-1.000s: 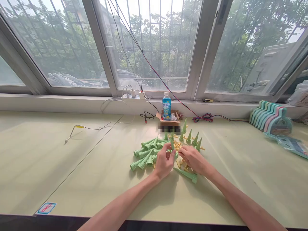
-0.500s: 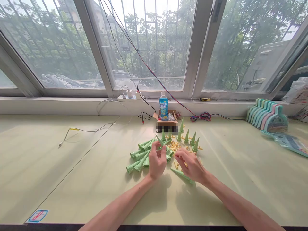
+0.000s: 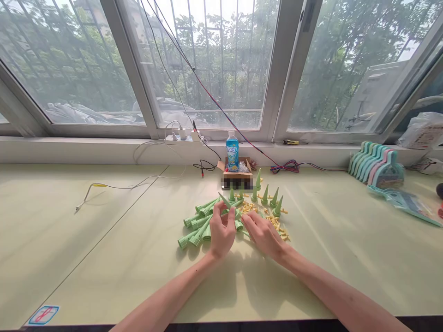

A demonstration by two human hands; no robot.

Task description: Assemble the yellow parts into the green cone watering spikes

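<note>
My left hand (image 3: 220, 229) is closed round a green plastic cone (image 3: 225, 202) whose tip points up and to the left. My right hand (image 3: 262, 233) sits beside it, fingers pinched toward the cone's open end; what they hold is too small to make out. A pile of green cones (image 3: 198, 223) lies flat to the left of my hands. Several cones (image 3: 266, 195) stand upright behind them. Small yellow pegs (image 3: 278, 227) are scattered on the table (image 3: 104, 249) by my right hand.
A small cardboard box (image 3: 236, 175) with a blue-labelled bottle (image 3: 232, 157) stands at the back by the window sill. Red and black wires (image 3: 287, 167) and a white cable (image 3: 114, 186) trail over the table. Pastel plastic shapes (image 3: 377, 166) stand at the right.
My left hand has lifted a green cone off the pile. My right hand has moved left to meet it. The single cone lying by my right wrist is no longer in sight.
</note>
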